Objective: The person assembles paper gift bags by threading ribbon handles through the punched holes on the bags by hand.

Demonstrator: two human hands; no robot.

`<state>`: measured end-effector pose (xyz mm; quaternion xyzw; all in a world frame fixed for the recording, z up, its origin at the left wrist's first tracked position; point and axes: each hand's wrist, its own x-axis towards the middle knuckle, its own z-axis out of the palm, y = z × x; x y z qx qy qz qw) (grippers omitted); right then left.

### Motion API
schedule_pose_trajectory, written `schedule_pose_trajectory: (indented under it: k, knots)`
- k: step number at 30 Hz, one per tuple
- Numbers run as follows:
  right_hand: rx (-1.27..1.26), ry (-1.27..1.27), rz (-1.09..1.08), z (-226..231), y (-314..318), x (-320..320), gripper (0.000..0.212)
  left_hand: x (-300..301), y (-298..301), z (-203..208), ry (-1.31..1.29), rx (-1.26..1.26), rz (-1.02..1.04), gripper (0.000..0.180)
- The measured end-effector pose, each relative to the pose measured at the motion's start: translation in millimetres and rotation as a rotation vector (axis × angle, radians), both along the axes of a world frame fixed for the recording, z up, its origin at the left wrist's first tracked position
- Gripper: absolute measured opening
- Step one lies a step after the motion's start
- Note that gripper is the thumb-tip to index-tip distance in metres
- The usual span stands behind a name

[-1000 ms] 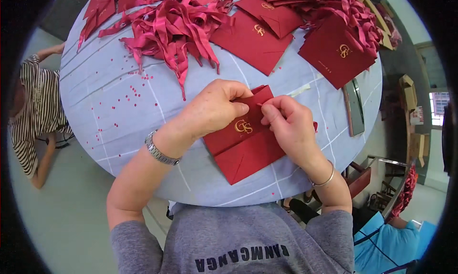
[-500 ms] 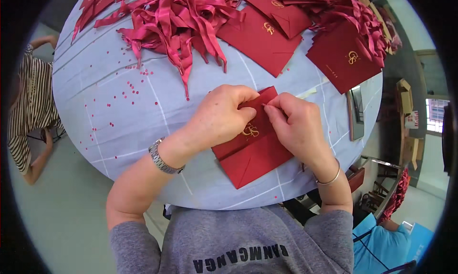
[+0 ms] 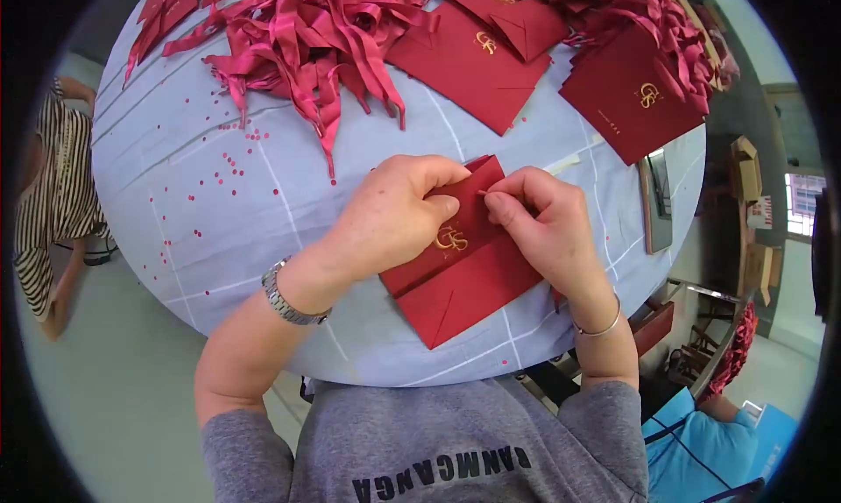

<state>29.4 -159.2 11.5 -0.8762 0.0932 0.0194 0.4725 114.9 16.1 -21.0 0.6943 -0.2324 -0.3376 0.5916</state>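
Note:
A flat red paper gift bag [image 3: 473, 286] with a gold emblem lies slanted on the table in front of me, its folded bottom flap toward my body. My left hand [image 3: 399, 212] grips the bag near its top edge, thumb on the front face and the other fingers partly hidden behind. Close to the same edge, my right hand [image 3: 547, 223] pinches the small tip of a red ribbon [image 3: 483, 193] against the bag's front. A bit of dark red ribbon shows below that hand. Most of the ribbon is hidden by my fingers.
A heap of pink-red ribbons [image 3: 307, 56] covers the far left of the table. Red bags [image 3: 477, 69] and a stack with ribbons [image 3: 635, 100] lie at the far right. A phone [image 3: 655, 203] rests near the right edge; red paper dots [image 3: 232, 172] are scattered left.
The gap between my left thumb and my right fingertips has widened slightly. Both hands keep their grip, and the bag stays nearly in place.

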Motion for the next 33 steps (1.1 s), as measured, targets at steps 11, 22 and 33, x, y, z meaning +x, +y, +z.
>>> schedule_pose_trajectory:
  k: [11, 22, 33]
  knots:
    - [-0.172, -0.108, -0.033, -7.8, 7.2, 3.3, 0.01, -4.9, -5.1, 16.6, -0.27, 0.197, 0.003, 0.016]
    - [0.19, 0.059, -0.049, -4.1, -8.0, 0.6, 0.009, -6.4, -9.3, 16.8, -0.134, 0.201, 0.062, 0.011]
    - [-0.022, -0.09, 0.024, -6.9, -0.1, 3.7, 0.007, -13.0, -9.6, 14.2, -0.313, 0.227, 0.098, 0.015]
